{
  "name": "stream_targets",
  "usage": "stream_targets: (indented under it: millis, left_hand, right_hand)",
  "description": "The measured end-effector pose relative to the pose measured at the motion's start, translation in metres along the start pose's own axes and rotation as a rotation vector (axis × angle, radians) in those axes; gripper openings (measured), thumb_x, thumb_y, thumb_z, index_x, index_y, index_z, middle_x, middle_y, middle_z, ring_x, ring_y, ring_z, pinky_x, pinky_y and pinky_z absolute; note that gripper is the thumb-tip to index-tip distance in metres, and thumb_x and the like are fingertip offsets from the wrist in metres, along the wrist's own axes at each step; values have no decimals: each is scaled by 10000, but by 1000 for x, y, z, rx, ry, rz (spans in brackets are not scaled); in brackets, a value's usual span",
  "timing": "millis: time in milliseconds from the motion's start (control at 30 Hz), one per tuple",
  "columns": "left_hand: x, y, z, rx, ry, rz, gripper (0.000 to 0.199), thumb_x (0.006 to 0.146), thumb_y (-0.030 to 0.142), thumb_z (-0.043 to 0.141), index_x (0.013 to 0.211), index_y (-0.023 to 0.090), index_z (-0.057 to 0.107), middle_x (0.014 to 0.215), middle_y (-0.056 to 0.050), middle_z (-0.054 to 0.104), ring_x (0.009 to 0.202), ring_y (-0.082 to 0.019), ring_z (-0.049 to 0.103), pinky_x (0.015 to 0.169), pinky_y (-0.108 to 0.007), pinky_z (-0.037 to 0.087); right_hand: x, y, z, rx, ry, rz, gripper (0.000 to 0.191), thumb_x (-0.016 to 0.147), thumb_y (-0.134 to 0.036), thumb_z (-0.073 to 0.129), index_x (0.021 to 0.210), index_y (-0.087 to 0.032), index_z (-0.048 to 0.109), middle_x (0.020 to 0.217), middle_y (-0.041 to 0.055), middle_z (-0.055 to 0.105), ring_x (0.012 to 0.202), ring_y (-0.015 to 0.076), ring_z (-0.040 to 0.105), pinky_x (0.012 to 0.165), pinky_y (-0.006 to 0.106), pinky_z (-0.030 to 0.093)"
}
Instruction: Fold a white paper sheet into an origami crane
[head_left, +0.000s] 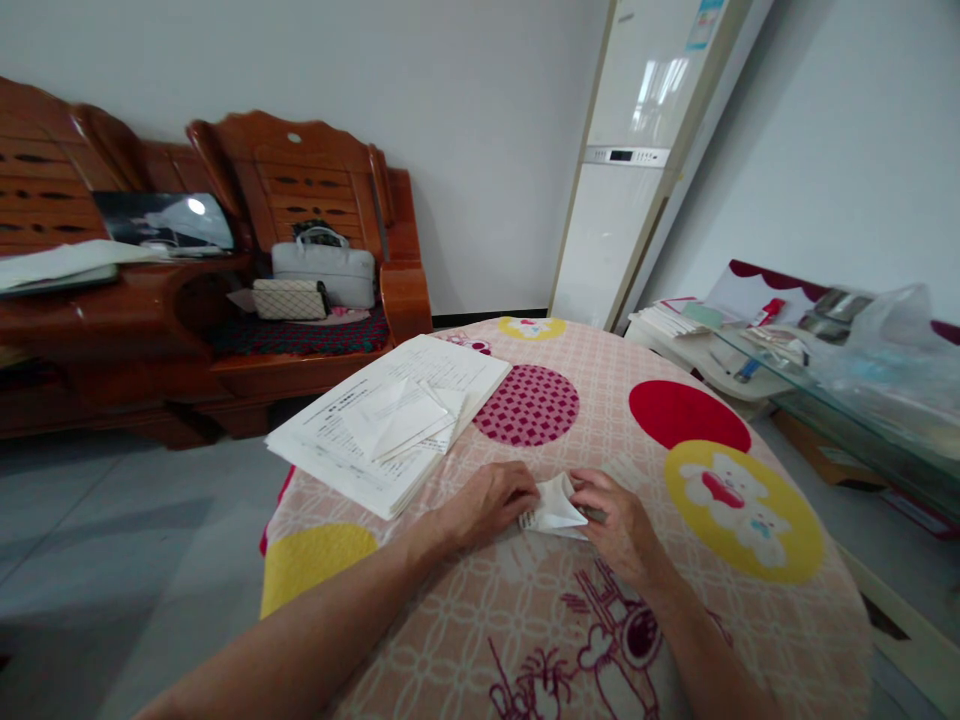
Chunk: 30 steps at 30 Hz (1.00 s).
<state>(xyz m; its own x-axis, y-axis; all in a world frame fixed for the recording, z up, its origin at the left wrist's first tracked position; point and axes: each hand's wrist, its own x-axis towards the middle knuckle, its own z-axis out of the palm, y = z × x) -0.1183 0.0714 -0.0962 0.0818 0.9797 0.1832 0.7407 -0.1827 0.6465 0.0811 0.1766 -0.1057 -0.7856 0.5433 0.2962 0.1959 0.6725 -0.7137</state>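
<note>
A small folded sheet of white paper (556,506) rests low over the tablecloth between my hands, with some print showing at its left end. My left hand (491,503) grips its left side, fingers bent and pressed together. On the right side, my right hand (616,520) pinches the paper's edge between thumb and fingers. The upper layer of the paper stands partly raised, with a pointed corner towards my right hand. Beyond my left hand lies a stack of printed sheets (352,425), and several folded paper pieces (409,418) lie on top of it.
A patterned cloth (480,610) covers the round table. To the right, a glass-topped stand (847,395) holds papers and a plastic bag (885,340). Wooden armchairs (300,190) with bags on one seat stand at the back left, and a tall white air conditioner (615,220) stands behind.
</note>
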Motion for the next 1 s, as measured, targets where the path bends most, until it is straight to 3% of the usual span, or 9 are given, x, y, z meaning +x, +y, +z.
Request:
stream_targets:
  millis: [100,233,400,500,633,800,1000]
  left_hand:
    - [-2,9,-3,-64,-10,-20,242,937,281,491,889,143,684,820,-34,652,750,-129,584,666,-212,404]
    - [-3,16,1,-102,-23,-23,262,857,384,624,969,150,661,833,-20,635,705,-117,566,634,-205,395]
    - [-2,23,12,13,42,-18,157,832,301,645,877,151,634,805,-10,622,703,-120,548,636,-216,369]
    - [-2,28,13,26,65,-48,118,841,267,613,821,150,614,747,0,604,669,-115,531,605,-216,347]
    - [-3,29,9,-25,67,-69,97,825,235,602,777,151,595,672,19,576,611,-102,502,570,-207,328]
    - [-4,23,10,-59,121,-63,96,804,208,589,734,146,567,631,31,542,581,-89,468,555,-202,311]
    - [-6,19,7,-62,200,-123,164,784,183,555,644,151,475,568,55,465,528,-70,412,525,-199,278]
  right_hand:
    - [0,-2,0,3,-18,7,226,760,-60,594,827,-211,748,1206,93,630,1037,216,630,887,319,488]
    - [1,-6,1,31,-39,6,215,815,-103,588,887,-226,749,1187,79,627,1039,205,620,887,309,490]
    - [0,-3,5,-21,-29,-21,224,834,-97,552,905,-205,736,1189,87,615,1063,209,602,910,333,484]
    - [-2,-3,3,-94,51,-38,230,840,-91,531,908,-191,727,1148,101,639,1032,219,610,901,361,491]
    - [-5,-14,-5,-203,231,-95,192,853,-124,532,854,-203,706,947,97,682,910,239,614,804,382,506]
    - [-8,-32,1,-152,84,-176,211,862,-99,504,787,-203,672,830,65,666,798,194,602,695,297,476]
    - [-9,-31,13,-457,-61,-63,201,811,-64,561,664,-174,643,691,57,623,740,208,565,700,327,399]
